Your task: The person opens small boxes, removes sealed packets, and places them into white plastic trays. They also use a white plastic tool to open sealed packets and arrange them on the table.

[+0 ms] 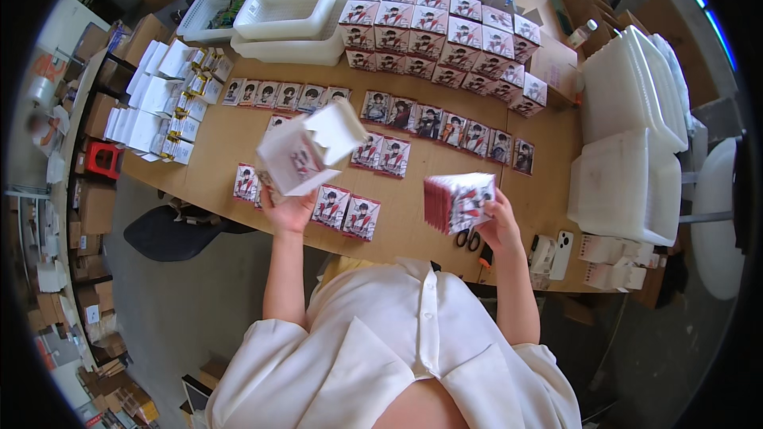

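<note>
My left hand [290,213] is closed round the lower part of a small white cardboard box [306,151], tilted above the table with its flap raised. The box is slightly blurred. In my right hand [502,224] is a thick stack of card packets [459,200] with red edges and a printed figure on the front; the fingers grip its right side. Below the box, two printed packets [345,213] lie side by side near the table's front edge. Another pair of packets [381,153] sits between my hands, farther back.
Rows of different printed packets [429,122] cross the wooden table [540,198]. Behind them rise stacked printed boxes [429,31]. White plastic bins [286,7] stand at back left, more bins [624,182] at right. Scissors [467,240] and a phone [562,255] lie near the front edge.
</note>
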{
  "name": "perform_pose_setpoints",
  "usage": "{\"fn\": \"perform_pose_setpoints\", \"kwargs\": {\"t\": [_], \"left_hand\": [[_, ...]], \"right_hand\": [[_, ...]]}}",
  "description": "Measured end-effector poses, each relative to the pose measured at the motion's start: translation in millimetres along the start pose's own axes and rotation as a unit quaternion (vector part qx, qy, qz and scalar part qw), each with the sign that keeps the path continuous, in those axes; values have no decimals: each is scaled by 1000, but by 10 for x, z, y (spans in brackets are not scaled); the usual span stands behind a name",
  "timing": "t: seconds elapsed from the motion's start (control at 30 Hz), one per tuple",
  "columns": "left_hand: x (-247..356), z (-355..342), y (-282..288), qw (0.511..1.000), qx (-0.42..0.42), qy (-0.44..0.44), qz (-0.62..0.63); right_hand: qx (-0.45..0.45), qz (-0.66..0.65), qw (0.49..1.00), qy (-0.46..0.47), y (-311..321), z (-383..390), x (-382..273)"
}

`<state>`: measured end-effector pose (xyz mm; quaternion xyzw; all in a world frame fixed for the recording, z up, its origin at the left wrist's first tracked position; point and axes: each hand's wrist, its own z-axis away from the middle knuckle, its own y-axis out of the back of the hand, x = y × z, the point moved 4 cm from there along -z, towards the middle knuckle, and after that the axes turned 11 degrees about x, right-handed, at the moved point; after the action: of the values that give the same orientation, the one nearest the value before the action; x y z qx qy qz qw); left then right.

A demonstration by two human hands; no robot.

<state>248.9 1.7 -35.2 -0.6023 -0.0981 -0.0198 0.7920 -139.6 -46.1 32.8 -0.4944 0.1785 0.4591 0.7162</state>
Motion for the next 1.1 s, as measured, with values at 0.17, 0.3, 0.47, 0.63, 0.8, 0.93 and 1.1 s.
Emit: {"fn": "perform_pose_setpoints", "kwargs": {"t": [0.17, 0.3, 0.47, 0.63, 0.8, 0.93, 1.1], "left_hand": [[222, 63, -204, 997, -41, 12, 72], [229, 137, -249, 997, -39, 12, 64], [222, 207, -139, 998, -21, 15, 58], [163, 262, -184, 999, -20, 17, 47], [139, 276, -108, 999, 1, 10, 41], [129, 278, -172, 999, -4, 13, 32], [155, 260, -245, 999, -17, -6, 35]], "right_hand": [[-10, 240, 957, -161, 350, -448, 822], [-91, 363, 903, -213, 264, -732, 1353], [-124, 425, 873, -203, 131, -951, 1571], [-188, 453, 860, -141, 123, -1058, 1614], [-164, 509, 845, 18, 34, -960, 1449], [-199, 577, 753, 246, -258, -617, 1302], [-206, 658, 603, 402, -370, -301, 1406]]}}
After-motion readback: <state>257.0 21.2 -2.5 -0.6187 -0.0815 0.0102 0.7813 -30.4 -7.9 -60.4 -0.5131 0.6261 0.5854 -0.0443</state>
